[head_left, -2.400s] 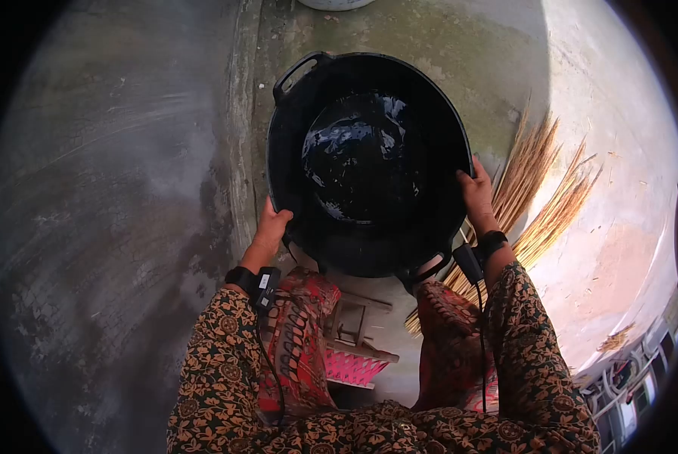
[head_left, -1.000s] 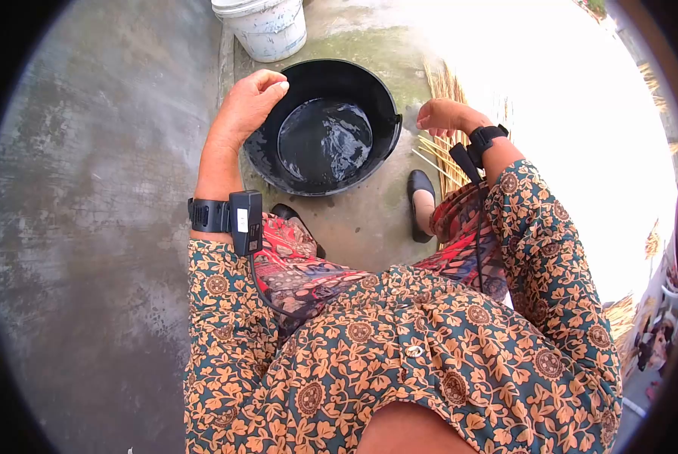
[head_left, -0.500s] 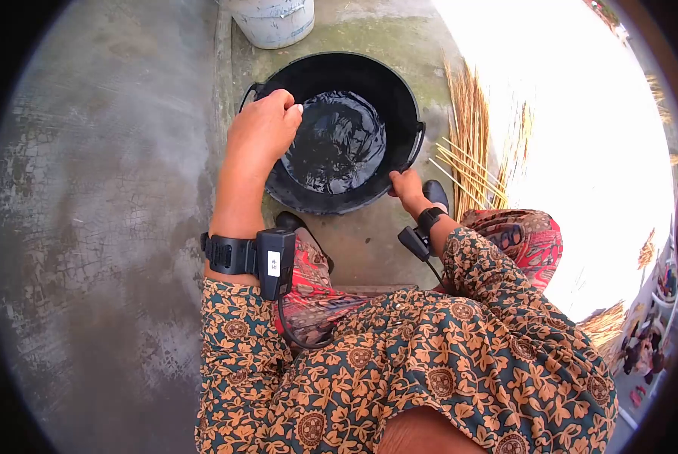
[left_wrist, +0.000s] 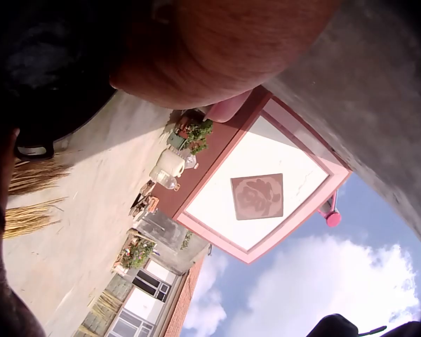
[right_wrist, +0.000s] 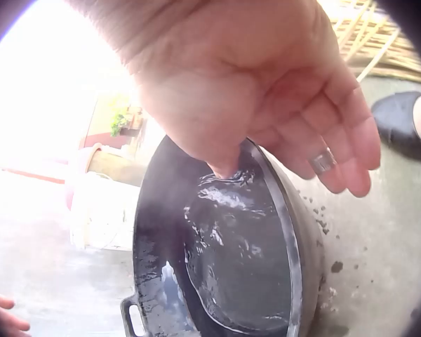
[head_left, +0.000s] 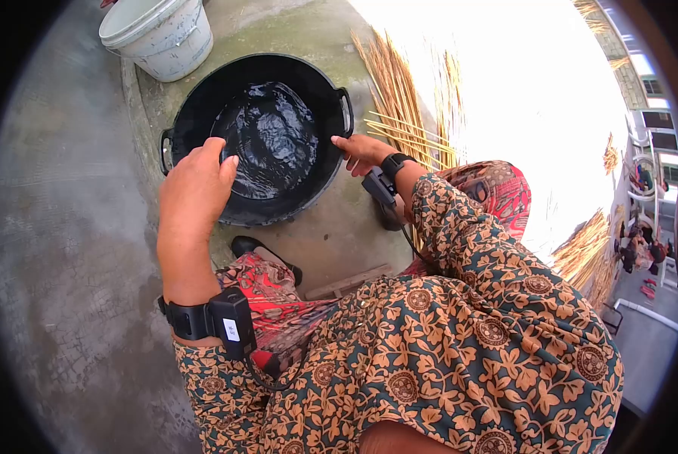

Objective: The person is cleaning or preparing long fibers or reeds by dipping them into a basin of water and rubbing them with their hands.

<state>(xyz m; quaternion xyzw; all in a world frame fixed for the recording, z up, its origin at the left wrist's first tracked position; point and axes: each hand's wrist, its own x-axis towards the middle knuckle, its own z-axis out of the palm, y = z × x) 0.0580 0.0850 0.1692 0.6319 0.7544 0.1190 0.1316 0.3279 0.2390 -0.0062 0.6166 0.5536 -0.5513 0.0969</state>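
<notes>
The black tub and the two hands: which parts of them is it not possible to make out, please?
Head view: the left hand hides part of the black tub's rim; most of its own fingers are hidden behind its back.
Left wrist view: the tub is cut off by the left edge and lost in shadow.
Right wrist view: the right hand covers one end of the tub; the bottom edge cuts off the other.
</notes>
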